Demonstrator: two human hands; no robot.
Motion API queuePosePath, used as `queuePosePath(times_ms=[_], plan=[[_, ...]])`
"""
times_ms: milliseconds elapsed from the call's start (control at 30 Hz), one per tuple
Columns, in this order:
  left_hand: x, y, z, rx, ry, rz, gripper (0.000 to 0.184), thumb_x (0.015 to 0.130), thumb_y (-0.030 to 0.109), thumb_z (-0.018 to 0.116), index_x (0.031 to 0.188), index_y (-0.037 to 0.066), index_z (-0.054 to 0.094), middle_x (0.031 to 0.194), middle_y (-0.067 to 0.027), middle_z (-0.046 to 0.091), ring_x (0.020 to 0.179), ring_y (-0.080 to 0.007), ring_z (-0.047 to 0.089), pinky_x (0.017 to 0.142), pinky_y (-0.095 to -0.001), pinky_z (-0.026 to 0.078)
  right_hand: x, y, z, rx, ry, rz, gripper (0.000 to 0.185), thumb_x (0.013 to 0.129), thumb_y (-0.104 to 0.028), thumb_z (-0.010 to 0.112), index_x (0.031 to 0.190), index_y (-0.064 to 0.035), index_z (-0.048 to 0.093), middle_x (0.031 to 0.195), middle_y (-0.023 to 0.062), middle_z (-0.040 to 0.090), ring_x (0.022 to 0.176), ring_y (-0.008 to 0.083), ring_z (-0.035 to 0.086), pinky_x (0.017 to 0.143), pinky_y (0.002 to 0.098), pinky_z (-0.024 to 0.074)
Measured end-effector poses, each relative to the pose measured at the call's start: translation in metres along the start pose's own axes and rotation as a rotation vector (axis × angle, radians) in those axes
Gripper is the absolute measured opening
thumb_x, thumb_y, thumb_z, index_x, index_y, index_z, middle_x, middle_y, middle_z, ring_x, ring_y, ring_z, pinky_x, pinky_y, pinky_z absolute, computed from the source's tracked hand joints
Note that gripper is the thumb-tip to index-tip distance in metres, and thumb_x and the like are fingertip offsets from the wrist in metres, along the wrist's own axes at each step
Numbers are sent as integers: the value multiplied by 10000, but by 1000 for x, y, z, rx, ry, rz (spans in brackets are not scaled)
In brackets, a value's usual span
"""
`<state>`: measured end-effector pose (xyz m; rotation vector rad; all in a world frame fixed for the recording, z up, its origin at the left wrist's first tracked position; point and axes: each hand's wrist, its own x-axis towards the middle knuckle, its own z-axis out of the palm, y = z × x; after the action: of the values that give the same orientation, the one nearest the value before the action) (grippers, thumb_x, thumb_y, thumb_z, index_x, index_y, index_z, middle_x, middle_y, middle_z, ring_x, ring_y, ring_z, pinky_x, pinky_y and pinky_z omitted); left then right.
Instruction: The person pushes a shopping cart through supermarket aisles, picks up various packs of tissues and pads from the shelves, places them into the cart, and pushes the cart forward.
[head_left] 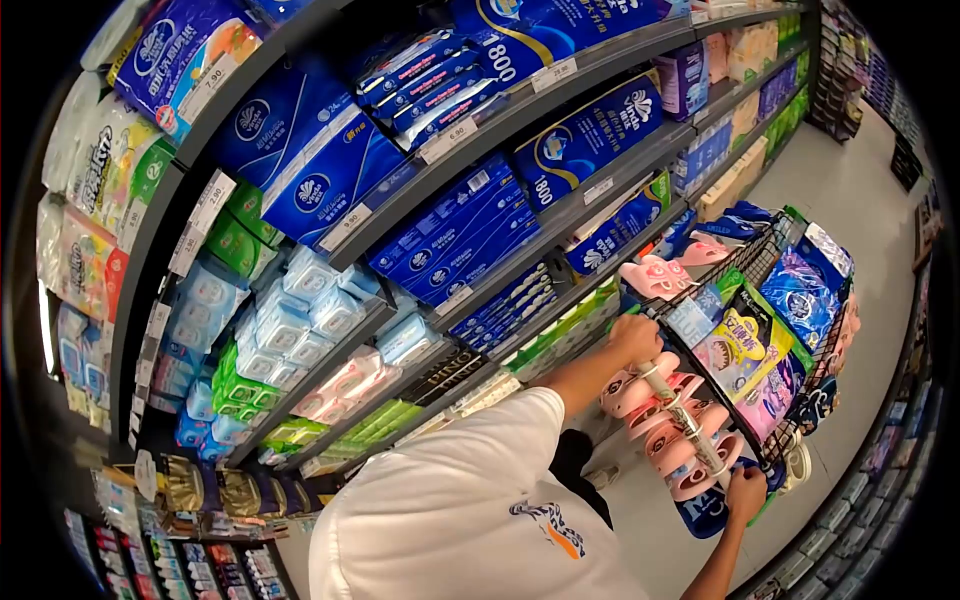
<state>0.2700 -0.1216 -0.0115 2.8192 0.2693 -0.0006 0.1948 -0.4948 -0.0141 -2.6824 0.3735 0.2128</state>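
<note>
My left hand [637, 338] and my right hand [746, 492] are closed around the two ends of the handle [684, 415] of a black wire shopping cart [705, 385]. Pink slippers [690, 442] hang in a cluster around the handle, and more pink slippers [655, 275] sit along the cart's side. In the basket lie a yellow and pink printed bag [742, 345] and a blue package [803, 290]. A dark blue item [703, 513] with white letters hangs near my right hand.
Shelves [480, 95] run along my left, stocked with blue tissue packs [455, 230], wet-wipe packs [290, 320] and green packs [375, 430]. Another stocked shelf [850, 500] lines the right. The pale floor aisle [885, 220] stretches ahead of the cart.
</note>
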Motion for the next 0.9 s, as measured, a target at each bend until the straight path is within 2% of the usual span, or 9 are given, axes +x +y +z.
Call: queuePosePath(times_ms=[167, 233, 300, 367, 533, 600, 633, 700, 900], plan=[[34, 5, 11, -11, 5, 48, 272, 764, 285, 562, 767, 58, 712, 777, -169, 676, 745, -360, 651, 728, -460, 526, 23, -5, -1, 7, 96, -2, 312, 832, -307, 583, 771, -11, 657, 752, 182, 660, 717, 379, 633, 651, 455, 488], [37, 10, 4, -43, 7, 16, 286, 777, 288, 567, 772, 47, 720, 830, -178, 681, 793, -345, 662, 739, -444, 536, 27, -12, -4, -41, 107, 3, 330, 848, -330, 576, 768, -19, 650, 745, 179, 658, 700, 384, 627, 635, 459, 484], [41, 13, 7, -32, 49, 15, 287, 772, 289, 571, 769, 45, 721, 789, -171, 679, 766, -360, 663, 728, -450, 541, 31, -10, -1, -67, 148, -35, 344, 860, -348, 567, 762, -28, 645, 743, 181, 655, 703, 387, 630, 619, 473, 475], [47, 18, -1, -23, 6, 13, 294, 774, 296, 570, 789, 48, 726, 816, -170, 687, 796, -359, 667, 749, -450, 538, 35, -10, 1, -14, 178, -27, 330, 854, -348, 562, 758, -46, 654, 739, 182, 655, 701, 388, 633, 615, 482, 474], [67, 26, -16, 49, -135, -18, 355, 822, 350, 524, 841, 64, 734, 909, -166, 699, 874, -336, 674, 809, -445, 528, 49, -14, -3, -108, 229, 5, 308, 818, -348, 557, 743, -74, 675, 731, 182, 659, 705, 391, 641, 631, 491, 496], [71, 21, -12, 65, -92, 17, 341, 818, 345, 526, 850, 77, 733, 903, -167, 697, 859, -331, 673, 795, -441, 529, 47, -19, -10, -82, 241, -9, 315, 822, -349, 556, 736, -71, 678, 732, 178, 662, 707, 387, 645, 637, 488, 499], [70, 19, -10, 80, -27, 18, 312, 801, 352, 530, 819, 119, 737, 856, -156, 696, 822, -338, 672, 757, -455, 533, 43, -23, -10, -63, 244, -25, 321, 827, -351, 555, 734, -70, 680, 732, 176, 663, 703, 386, 646, 638, 487, 499], [71, 7, 0, 85, 29, 77, 310, 801, 340, 525, 820, 110, 731, 825, -157, 688, 789, -357, 663, 738, -455, 526, 35, -29, -13, -64, 249, -29, 330, 841, -356, 552, 742, -71, 684, 720, 174, 662, 690, 385, 645, 641, 484, 501], [43, -3, -7, 43, 16, 88, 339, 813, 331, 498, 787, 68, 712, 853, -179, 687, 798, -367, 661, 759, -469, 523, 3, -31, -11, -72, 278, -12, 346, 845, -347, 543, 692, -63, 669, 681, 182, 646, 645, 386, 636, 602, 474, 501]])
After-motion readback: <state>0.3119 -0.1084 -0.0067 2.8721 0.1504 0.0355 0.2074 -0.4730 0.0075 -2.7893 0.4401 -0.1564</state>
